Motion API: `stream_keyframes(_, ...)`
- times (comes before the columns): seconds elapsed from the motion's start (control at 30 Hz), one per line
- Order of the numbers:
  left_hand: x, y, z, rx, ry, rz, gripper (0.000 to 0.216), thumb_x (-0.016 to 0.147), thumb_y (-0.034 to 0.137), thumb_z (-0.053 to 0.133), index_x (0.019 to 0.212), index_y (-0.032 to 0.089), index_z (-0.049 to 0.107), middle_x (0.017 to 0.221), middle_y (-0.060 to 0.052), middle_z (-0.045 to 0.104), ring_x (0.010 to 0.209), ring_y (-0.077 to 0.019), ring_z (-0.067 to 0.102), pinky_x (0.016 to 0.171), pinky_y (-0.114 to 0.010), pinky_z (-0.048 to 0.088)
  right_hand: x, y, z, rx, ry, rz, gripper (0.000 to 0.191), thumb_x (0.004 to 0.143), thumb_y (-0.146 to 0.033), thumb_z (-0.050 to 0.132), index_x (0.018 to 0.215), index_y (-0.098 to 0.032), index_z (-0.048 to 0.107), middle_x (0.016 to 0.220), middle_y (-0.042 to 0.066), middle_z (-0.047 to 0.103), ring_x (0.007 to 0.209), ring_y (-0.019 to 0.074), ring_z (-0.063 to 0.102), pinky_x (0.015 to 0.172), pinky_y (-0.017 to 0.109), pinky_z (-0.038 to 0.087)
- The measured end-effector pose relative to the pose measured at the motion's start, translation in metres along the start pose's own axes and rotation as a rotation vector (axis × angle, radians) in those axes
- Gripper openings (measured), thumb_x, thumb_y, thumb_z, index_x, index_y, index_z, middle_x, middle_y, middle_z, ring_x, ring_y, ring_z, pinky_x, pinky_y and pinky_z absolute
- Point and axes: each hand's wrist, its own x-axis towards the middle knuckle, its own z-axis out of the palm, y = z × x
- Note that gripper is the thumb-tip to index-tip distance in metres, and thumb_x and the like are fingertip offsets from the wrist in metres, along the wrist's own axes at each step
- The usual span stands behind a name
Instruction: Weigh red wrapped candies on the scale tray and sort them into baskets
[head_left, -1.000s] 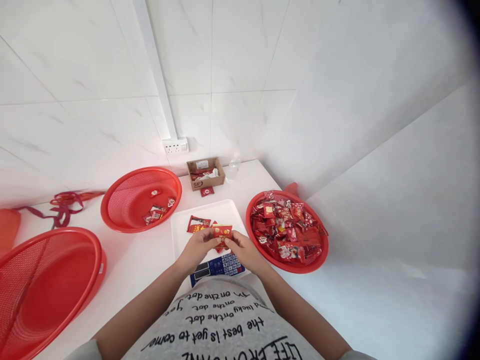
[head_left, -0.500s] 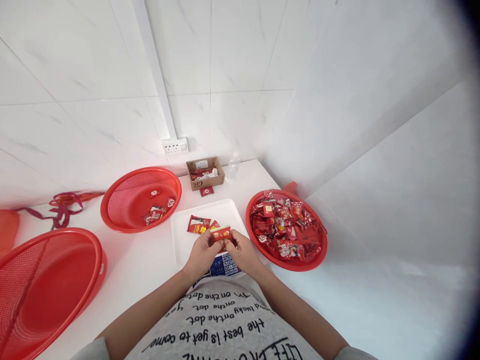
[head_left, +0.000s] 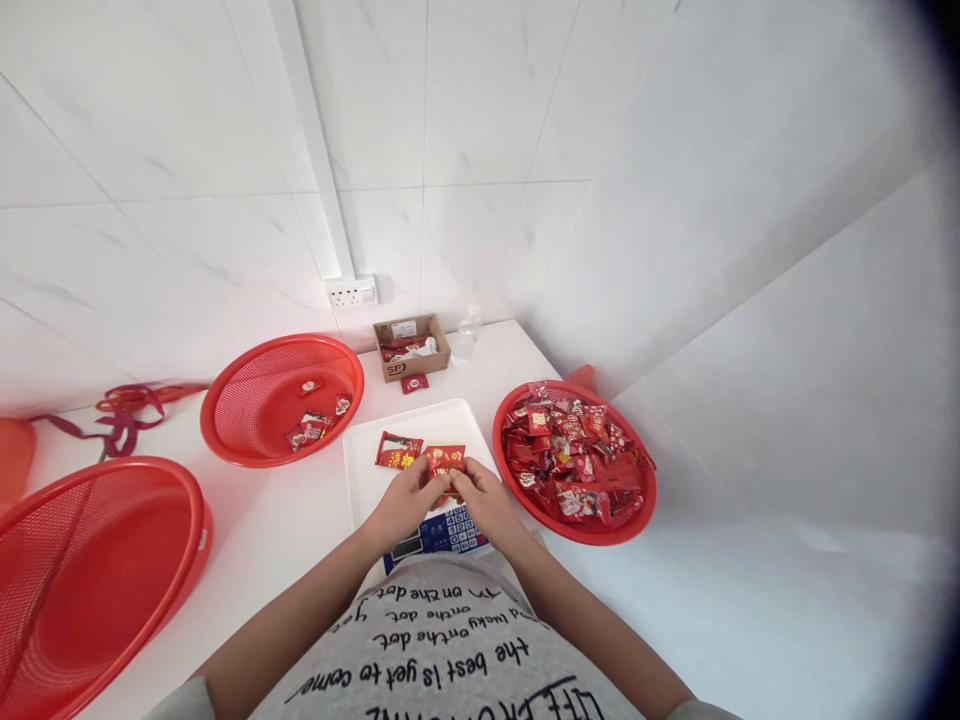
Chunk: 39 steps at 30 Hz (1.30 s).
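Red pkt (head_left: 447,457) btwn 2 hands (head_left: 405,500)

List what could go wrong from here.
The red packet pinched between the left hand and right hand might slip onto the white tray.
The right hand is close to the keypad, so a stray touch might press a key.
The heaped basket is near the right forearm; a sideways bump could spill it.

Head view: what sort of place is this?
Probably a packing or sorting corner: a scale with a keypad, a basket heaped with red packets, and an open cardboard box.
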Motion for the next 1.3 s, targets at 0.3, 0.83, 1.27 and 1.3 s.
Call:
stream_keyframes(0.3,-0.009,0.000,-0.004,0.070,-0.064,-0.094,0.015,0.076,0.031,0.045,0.071,0.019,0.051,0.062,0.003,0.049,0.060,-0.0127,0.045,0.059,-0.026,0.037,-0.006,0.000,-0.008,-0.101,-0.162,0.060,0.019,0.078,-0.029,0.043,0.078,-0.017,0.058,0.064,-0.002,0.055,0.056,0.0100,0.047,0.051,0.021,0.037)
stream_keyframes(0.83,-0.015,-0.001,-0.002,0.064,-0.034,-0.063,0.014,0.073,0.031,0.045,0.064,0.020,0.045,0.051,0.007,0.039,0.049,-0.0100,0.036,0.048,-0.024,0.028,-0.008,-0.010,-0.004,-0.157,-0.170,-0.078,0.017,0.074,-0.022,0.043,0.076,-0.017,0.059,0.074,0.000,0.060,0.071,0.0142,0.052,0.068,0.027,0.042)
stream_keyframes(1.27,-0.012,-0.003,-0.007,0.086,-0.018,-0.082,0.017,0.075,0.034,0.046,0.070,0.020,0.053,0.059,0.004,0.049,0.059,-0.0139,0.046,0.058,-0.026,0.036,-0.009,-0.006,0.002,-0.038,-0.129,-0.036,0.022,0.078,-0.025,0.041,0.081,-0.018,0.061,0.075,0.000,0.061,0.070,0.0133,0.053,0.067,0.026,0.044)
stream_keyframes(1.3,-0.012,-0.002,-0.008,0.069,-0.026,-0.089,0.017,0.075,0.035,0.046,0.071,0.020,0.054,0.059,0.004,0.049,0.060,-0.0142,0.046,0.059,-0.027,0.037,-0.009,-0.005,0.002,-0.016,-0.140,-0.022,0.022,0.078,-0.025,0.041,0.082,-0.018,0.061,0.076,0.000,0.061,0.070,0.0132,0.054,0.067,0.026,0.044)
